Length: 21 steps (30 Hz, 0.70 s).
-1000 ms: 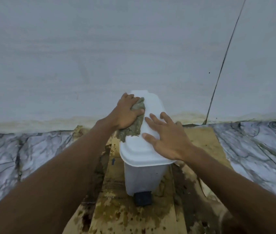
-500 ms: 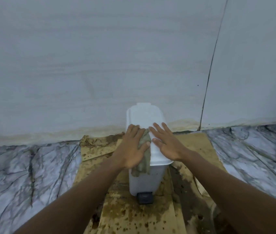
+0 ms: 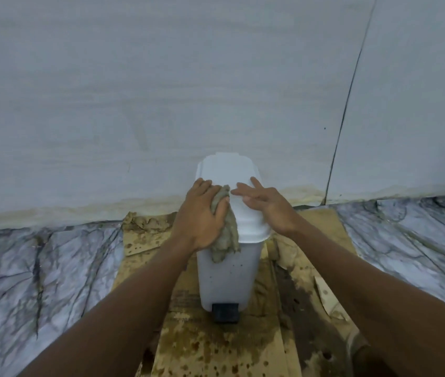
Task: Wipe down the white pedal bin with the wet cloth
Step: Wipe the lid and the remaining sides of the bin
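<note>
Where the pale wall meets the marbled floor, shows the white pedal bin upright in the centre of the frame, close to the wall, on brown-stained cardboard. Has the left hand reaching from the lower left, pressing the wet cloth against the left edge of the closed lid. Grips the cloth between thumb and curled fingers, with a grey-green wad bunched beside the thumb and a tail hanging over the bin's front, just below the lid's rim. Has the right hand reaching from the lower right, fingers straight and spread, palm down on the right half of the lid, holding nothing. Leaves only a narrow strip of lid between the two hands. Shows the black pedal at the foot of the bin, lower centre, over the cardboard. Carries a thin dark seam down the wall at the upper right.
</note>
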Motion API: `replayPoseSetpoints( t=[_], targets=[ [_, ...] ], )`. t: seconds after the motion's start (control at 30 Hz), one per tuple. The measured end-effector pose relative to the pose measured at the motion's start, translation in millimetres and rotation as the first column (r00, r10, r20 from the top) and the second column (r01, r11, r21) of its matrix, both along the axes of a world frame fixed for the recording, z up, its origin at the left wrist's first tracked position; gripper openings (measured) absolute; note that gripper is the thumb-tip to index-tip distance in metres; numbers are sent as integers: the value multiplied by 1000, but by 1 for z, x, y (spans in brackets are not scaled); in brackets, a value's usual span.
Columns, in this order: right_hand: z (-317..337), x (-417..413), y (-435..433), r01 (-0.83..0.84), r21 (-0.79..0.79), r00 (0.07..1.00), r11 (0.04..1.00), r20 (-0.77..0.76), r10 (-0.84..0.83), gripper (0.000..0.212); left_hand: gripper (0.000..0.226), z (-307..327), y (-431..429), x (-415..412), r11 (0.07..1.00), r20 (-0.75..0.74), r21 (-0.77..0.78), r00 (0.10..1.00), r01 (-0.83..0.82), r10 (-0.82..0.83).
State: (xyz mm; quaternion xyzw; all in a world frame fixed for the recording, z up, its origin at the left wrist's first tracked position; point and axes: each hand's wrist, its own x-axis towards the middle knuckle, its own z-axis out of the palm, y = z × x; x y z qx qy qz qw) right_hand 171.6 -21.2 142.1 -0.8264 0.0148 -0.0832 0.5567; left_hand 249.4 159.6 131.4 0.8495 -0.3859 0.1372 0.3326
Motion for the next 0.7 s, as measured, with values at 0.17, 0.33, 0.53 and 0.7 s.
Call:
replayPoseSetpoints(
  t=[0.17,0.33,0.53,0.7],
  targets=[
    [-20,0,-4,64,-508,989,859,149,15,61,32,18,-7,21,1000,30,-26,999,-14,15],
    [-27,28,20,346,-601,886,721,462,-40,53,31,24,-15,42,990,-64,-111,995,-83,76],
    [-16,61,10,542,-516,763,663,633,-131,40,37,0,-27,40,885,-26,-456,996,-93,91],
    [-2,85,6,515,-464,804,721,553,-219,36,67,-46,-33,44,893,141,-436,972,-111,190]
  ],
)
